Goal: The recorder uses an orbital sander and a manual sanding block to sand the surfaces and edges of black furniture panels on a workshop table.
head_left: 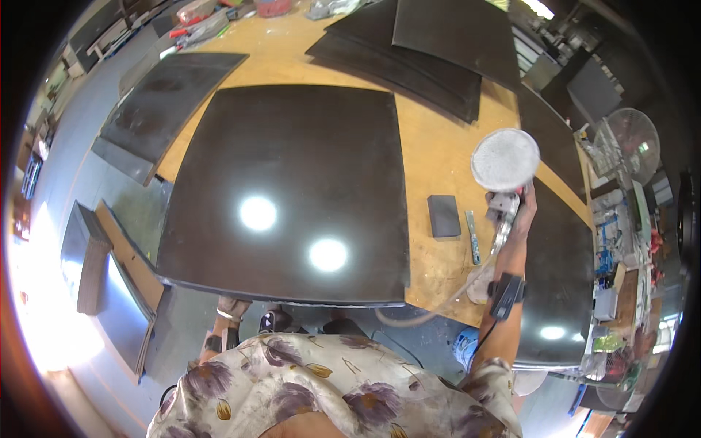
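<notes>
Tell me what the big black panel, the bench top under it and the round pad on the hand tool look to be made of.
Panel: a hard, glossy black sheet, maybe lacquered board or stone; two lamps mirror sharply in it. Bench top: bare wood, likely plywood, matte tan and dusty. Pad, on the tool in the right hand: a whitish, speckled disc, probably abrasive or foam; the look leaves it open.

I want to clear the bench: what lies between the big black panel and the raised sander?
In the head view, a small dark block and a slim tool lie on the wooden table.
</notes>
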A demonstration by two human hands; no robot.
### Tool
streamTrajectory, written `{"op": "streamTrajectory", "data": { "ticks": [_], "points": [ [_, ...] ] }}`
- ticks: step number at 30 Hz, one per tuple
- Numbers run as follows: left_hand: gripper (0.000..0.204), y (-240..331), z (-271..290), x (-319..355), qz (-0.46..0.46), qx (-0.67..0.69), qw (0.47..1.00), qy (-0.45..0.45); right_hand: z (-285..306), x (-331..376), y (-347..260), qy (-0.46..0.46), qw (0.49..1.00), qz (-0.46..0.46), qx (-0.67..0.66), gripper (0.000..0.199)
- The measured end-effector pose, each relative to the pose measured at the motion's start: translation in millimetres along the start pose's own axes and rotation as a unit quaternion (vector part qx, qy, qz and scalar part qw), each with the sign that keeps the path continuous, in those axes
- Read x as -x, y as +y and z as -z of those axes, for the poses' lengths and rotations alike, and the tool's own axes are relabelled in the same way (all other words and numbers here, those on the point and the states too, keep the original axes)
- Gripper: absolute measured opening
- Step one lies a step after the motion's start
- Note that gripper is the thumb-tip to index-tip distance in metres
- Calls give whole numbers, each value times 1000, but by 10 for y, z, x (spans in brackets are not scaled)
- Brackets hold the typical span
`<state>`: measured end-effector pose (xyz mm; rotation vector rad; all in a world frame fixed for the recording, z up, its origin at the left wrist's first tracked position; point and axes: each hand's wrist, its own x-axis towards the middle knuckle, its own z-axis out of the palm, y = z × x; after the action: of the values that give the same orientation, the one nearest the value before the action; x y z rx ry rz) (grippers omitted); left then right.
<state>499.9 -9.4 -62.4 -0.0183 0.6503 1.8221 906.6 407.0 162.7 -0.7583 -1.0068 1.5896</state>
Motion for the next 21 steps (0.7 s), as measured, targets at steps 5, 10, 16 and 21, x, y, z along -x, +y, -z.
{"op": "streamTrajectory", "data": {
  "ticks": [5,10,16,21],
  "points": [
    [27,474,-620,-2,17,-61,987,-147,-839,1204,81,75,988,134,-18,63],
    [20,1149,-1262,-173,-474,-744,436,-179,-1513,2083,-407,56,895,336,289,59],
    [35,1441,-2272,-333,-300,-432,718,-455,-2272,2802,-651,183,695,455,527,84],
    [45,1365,-3079,-147,7,-371,831,-414,-2397,2868,-462,16,728,461,507,84]
  ]
}}
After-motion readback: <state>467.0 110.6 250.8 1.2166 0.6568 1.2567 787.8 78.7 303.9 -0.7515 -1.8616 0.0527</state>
